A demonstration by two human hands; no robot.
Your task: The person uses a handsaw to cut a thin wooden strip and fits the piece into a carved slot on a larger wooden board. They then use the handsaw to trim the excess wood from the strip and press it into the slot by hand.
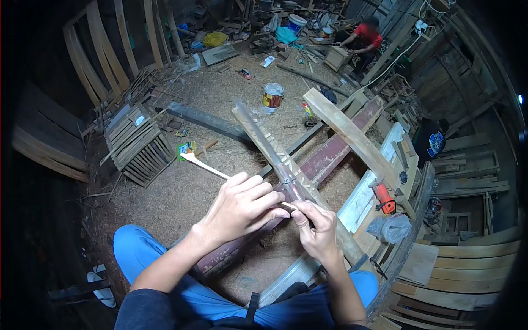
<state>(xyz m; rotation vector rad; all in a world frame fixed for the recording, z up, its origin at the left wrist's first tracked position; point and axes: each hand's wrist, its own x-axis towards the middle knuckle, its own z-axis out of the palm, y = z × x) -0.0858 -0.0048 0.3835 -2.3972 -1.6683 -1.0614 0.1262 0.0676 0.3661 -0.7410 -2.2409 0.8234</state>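
My left hand point(243, 208) is closed around a pale wooden stick point(206, 168), whose wider, flared end points out to the left. Between thumb and fingers, my right hand point(316, 228) pinches the stick's thin near end. Just beyond both hands, a long grey blade-like metal strip point(261, 140) slants up and away, with a dark band around it near my fingers. It lies along a notched wooden board point(275, 144). My fingers partly cover the strip's near end, so I cannot tell whether the stick touches it.
A reddish worn beam point(333, 159) and a pale plank point(352, 137) cross ahead. An orange power tool point(385, 199) lies right, beside a plastic-wrapped item point(389, 228). A paint can point(273, 95) and a slatted wooden crate point(140, 146) stand farther off. Another person point(366, 41) sits at the back.
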